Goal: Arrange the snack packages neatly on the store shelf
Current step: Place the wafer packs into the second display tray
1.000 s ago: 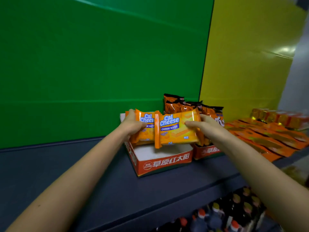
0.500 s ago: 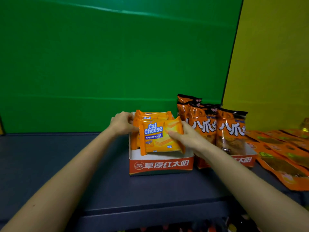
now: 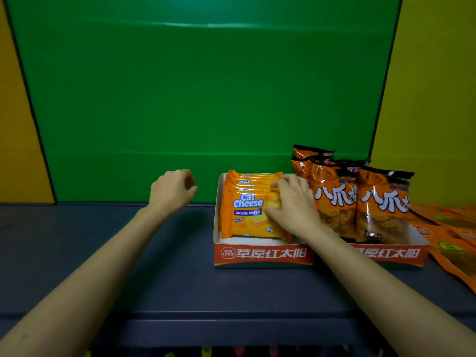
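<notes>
Several orange Cal Cheese wafer packs stand upright in a row inside a red and white display box on the dark shelf. My right hand holds the right side of the row, thumb on the front pack's face and fingers curled over the tops. My left hand hovers left of the box with loosely curled fingers, holding nothing and touching no pack.
A second display box to the right holds several upright orange snack bags. Flat orange pouches lie on the shelf at the far right. A green back panel closes the shelf behind. Bottle caps show below the front edge.
The front wafer pack went down into the box against the others. My left hand let go of the packs and drew away to the left. My view shifted left.
</notes>
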### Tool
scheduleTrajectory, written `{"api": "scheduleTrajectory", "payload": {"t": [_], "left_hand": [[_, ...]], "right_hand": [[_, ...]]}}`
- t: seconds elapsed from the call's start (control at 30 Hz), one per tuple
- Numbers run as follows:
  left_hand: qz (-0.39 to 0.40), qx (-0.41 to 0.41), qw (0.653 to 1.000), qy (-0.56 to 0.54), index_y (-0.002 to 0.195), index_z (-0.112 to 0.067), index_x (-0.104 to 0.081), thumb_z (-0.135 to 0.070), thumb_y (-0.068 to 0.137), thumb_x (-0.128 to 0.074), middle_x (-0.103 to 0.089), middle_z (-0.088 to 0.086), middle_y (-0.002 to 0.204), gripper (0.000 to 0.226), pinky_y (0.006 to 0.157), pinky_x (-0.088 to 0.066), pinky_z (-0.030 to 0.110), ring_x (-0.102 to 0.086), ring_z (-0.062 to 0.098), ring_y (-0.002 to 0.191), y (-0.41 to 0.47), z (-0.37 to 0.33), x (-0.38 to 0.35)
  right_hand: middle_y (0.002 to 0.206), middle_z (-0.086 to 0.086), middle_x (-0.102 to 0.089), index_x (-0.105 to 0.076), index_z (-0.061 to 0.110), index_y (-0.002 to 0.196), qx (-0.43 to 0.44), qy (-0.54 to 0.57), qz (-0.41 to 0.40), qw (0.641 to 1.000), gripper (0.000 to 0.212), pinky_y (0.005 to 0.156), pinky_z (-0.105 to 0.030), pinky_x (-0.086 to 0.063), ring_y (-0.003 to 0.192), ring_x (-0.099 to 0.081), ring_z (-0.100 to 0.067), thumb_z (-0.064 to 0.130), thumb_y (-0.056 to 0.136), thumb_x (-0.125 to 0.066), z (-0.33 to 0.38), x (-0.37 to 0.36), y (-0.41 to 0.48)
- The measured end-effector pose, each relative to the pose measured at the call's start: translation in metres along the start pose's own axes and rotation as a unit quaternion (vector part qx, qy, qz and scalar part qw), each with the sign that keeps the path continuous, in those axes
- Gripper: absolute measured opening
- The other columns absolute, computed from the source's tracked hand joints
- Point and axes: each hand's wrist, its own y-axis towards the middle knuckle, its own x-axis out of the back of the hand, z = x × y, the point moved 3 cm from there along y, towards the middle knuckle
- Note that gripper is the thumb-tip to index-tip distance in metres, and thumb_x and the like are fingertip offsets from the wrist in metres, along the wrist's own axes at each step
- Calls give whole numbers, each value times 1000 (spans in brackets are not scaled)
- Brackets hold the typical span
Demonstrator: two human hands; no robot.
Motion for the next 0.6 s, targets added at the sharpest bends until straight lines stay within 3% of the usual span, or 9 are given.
{"api": "scheduleTrajectory", "payload": {"t": [0.2, 0.37, 0.6], "left_hand": [[-6, 11, 996, 84, 108, -15, -63, -27, 90, -53, -69, 2, 108, 24, 75, -46, 34, -62, 30, 98, -26, 47, 25], [-34, 55, 991, 118, 103, -15, -63, -28, 91, -51, -69, 2, 105, 21, 75, -46, 34, -62, 29, 98, -60, 108, 63], [-25, 120, 977, 176, 102, -13, -61, -32, 92, -52, -67, 6, 107, 24, 77, -46, 34, -60, 28, 102, -110, 209, 130]], "right_hand": [[128, -1, -51, -53, 20, 120, 127, 76, -20, 989, 32, 98, -33, -35, 121, -42, -20, 26, 89, -55, 68, 6, 17], [123, -1, -58, -56, 18, 118, 210, 130, 41, 968, 31, 101, -37, -40, 117, -51, -21, 23, 88, -56, 144, -20, 22], [116, 1, -62, -58, 19, 116, 251, 176, 128, 943, 29, 95, -35, -47, 109, -58, -19, 26, 88, -57, 260, -63, 7]]}}
